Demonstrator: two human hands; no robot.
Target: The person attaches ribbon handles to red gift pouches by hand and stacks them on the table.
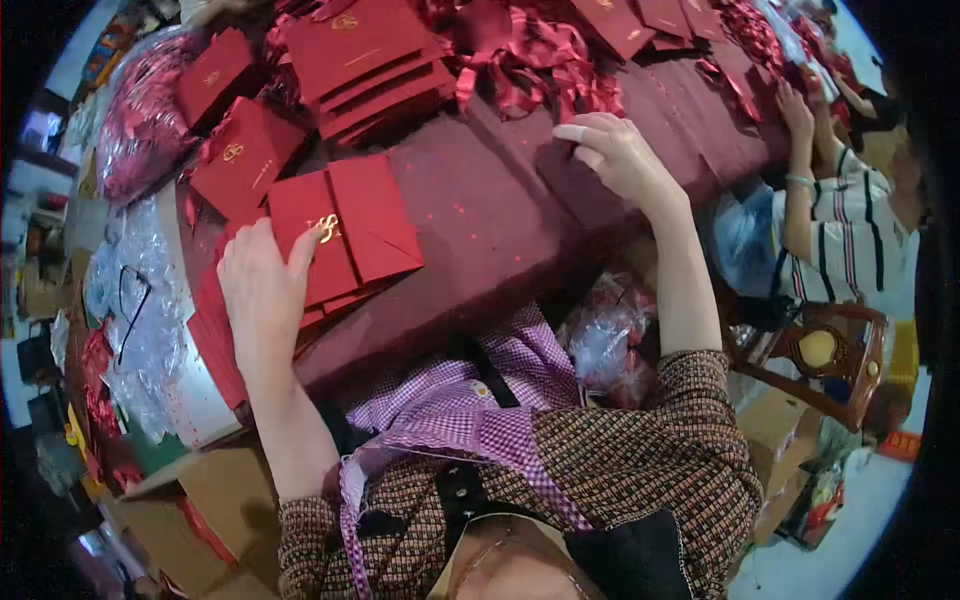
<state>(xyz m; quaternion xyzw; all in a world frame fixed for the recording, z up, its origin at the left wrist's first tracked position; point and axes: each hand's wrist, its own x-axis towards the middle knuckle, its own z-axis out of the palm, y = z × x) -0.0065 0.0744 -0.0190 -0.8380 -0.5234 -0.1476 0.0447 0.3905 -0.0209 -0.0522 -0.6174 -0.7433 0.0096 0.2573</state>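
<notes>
A red folded paper gift bag [375, 215] with a gold emblem lies on top of a small stack at the table's near left. My left hand [265, 280] is closed on its left side, thumb on the face by the emblem and fingers over the edge. Farther right, my right hand [625, 165] hovers over the dark red table covering [460, 200], near the loose ribbons. Its fingers are loosely bent and apart, with a white band around one finger. I see nothing held in it.
More red bags [365, 60] are stacked behind, beside a heap of shiny red ribbons [530, 65]. A plastic sack of ribbon [150, 115] stands at the left. A person in a striped shirt [840, 225] works at the right, near a wooden stool [820, 355]. Cardboard boxes [215, 510] lie below.
</notes>
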